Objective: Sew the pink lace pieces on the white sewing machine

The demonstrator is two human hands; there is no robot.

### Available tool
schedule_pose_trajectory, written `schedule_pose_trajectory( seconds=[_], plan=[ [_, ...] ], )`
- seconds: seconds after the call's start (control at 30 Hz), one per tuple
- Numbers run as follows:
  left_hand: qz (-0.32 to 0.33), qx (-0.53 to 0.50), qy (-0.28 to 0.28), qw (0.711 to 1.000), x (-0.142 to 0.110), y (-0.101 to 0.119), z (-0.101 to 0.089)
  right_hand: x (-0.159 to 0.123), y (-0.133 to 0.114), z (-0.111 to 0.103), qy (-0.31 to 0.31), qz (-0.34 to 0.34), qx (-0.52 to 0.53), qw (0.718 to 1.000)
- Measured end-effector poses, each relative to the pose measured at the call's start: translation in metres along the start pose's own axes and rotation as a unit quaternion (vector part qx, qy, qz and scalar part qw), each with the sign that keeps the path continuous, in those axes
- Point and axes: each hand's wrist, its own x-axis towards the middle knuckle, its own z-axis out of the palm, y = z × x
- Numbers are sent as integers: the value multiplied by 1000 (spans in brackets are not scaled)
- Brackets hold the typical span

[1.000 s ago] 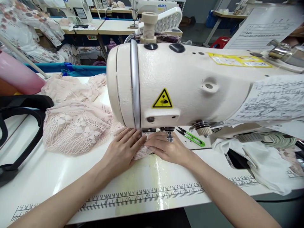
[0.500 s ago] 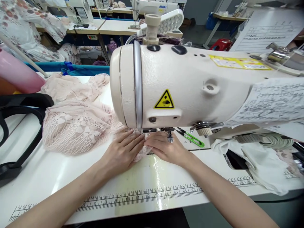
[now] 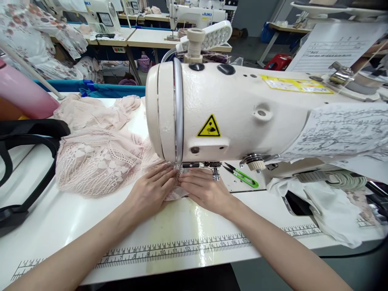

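Pale pink lace fabric [image 3: 98, 161] lies bunched on the white sewing table and runs right, under the sewing machine's head [image 3: 227, 109]. My left hand [image 3: 153, 188] rests flat on the lace beside the needle area, fingers stretched forward. From the other side my right hand [image 3: 204, 188] lies with its fingers extended leftward onto the same lace, near the presser foot. A narrow strip of lace shows between the two hands. The machine head hides the needle, and the right thumb is not clearly visible.
Green thread snips [image 3: 242, 176] lie right of my right hand. A phone [image 3: 297, 203] sits partly under white cloth [image 3: 329, 214]. At the left are a black strap-like frame [image 3: 45, 141] and a pink bottle [image 3: 26, 95]. A printed ruler [image 3: 163, 252] follows the front edge.
Both hands have shifted slightly left, and the right fingers now lie closer to the left fingertips. The view has tilted slightly, and the machine appears a little lower.
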Motion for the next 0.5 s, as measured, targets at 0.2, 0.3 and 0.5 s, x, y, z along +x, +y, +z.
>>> schedule_pose_trajectory(
  seconds=[0.2, 0.3, 0.5],
  plan=[
    [-13, 20, -3, 1000, 3, 1, -1, 1, 0, 1, -7, 20, -4, 1000],
    [-17, 36, -7, 999, 3, 2, 0, 1, 1, 1, -11, 30, 7, 999],
    [-33, 57, -19, 998, 1, 4, 5, -4, 3, 2, -48, 67, 5, 997]
  ],
)
